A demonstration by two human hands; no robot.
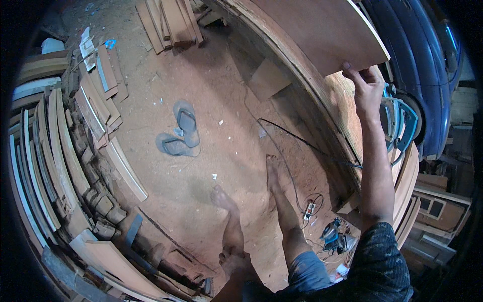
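brown, smooth-faced panel (327,35) reached out over the bench (342,93), its near edge clamped in the fingers of the right hand (368,88). the thumb lay on the upper face, and the other fingers were curled at the edge, partly hidden, so the grip was close to the panel's near corner. a pale strip ran along the panel's right side. the left hand (235,262) hung low in front of the left leg (233,231), with its fingers loosely bent; whether they met one another or touched the leg, i could not tell.

the bench was of rough wood, light on top, with a long edge that bowed across the view. on it, just beside the right forearm, sat a teal power tool (402,123), and a black cord (307,143) crossed the bench's side. a thin loose board (269,79) stood low against that side.

below, the floor (216,146) was reddish, dusty earth. a pair of sandals (181,131) lay on it, well apart from the bare feet. near the right leg were a power strip (309,209) and a second tool (333,236) among wires. stacked planks (55,156) filled the left side, more boards (171,22) lay at the top, and a blue vehicle (427,75) stood beyond the bench.
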